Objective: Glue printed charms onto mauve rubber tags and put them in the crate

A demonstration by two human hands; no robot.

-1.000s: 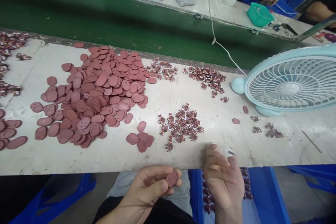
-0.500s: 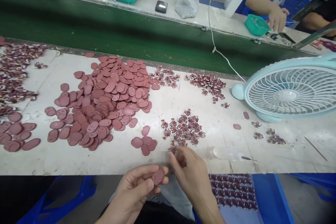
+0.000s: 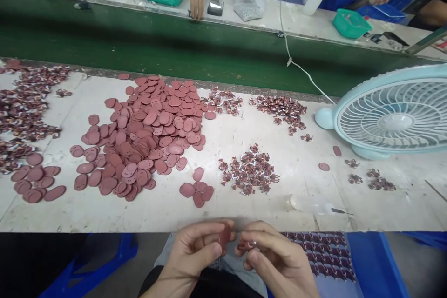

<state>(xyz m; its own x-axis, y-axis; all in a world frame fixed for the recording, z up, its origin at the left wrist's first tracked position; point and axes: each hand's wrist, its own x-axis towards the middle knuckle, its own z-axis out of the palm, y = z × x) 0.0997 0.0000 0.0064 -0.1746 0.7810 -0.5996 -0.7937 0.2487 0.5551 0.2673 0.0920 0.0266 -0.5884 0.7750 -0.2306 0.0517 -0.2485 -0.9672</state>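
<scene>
Between the thumb and fingers of my left hand (image 3: 193, 253) is a reddish-brown oval disc (image 3: 224, 237), turned nearly edge-on. My right hand (image 3: 281, 256) pinches a small brown figure-shaped piece (image 3: 247, 245) with pale edges, its details too small to make out. Both hands are close together at the table's front edge, the two parts a short gap apart. Beyond them lies a loose cluster of similar brown pieces (image 3: 249, 170). To its left are several oval discs (image 3: 199, 188), and a large heap of discs (image 3: 139, 135) lies farther back.
At the right stands a pale blue fan (image 3: 394, 121), its white cord running across the green gap. A clear bottle with a thin tip (image 3: 314, 205) lies near the front edge. Below is a blue tray (image 3: 373, 260) with rows of brown pieces. Co-workers' hands (image 3: 197, 2) are across the gap.
My right hand has come back from the brown cluster with a small piece and is now beside my left hand. The disc in my left hand has turned edge-on.
</scene>
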